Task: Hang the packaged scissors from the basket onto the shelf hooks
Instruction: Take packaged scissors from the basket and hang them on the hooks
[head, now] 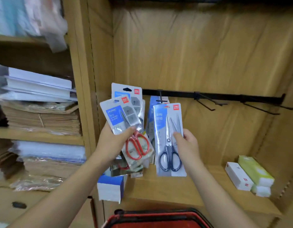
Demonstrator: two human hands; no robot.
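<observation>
The left hand (112,139) grips a loose fan of red-handled packs (126,112), thumb curled over them; one could slip toward the basket (159,218); the right hand (186,142) pinches the black-handled pack (168,139) just below the loaded hook (161,97), crowding it; the empty hooks (206,104) rightward look roomier.

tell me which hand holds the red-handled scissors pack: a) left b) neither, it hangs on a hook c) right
a: the left hand grips a stack with the red-handled scissors pack on top, while the right hand holds the dark-handled scissors pack.
</observation>
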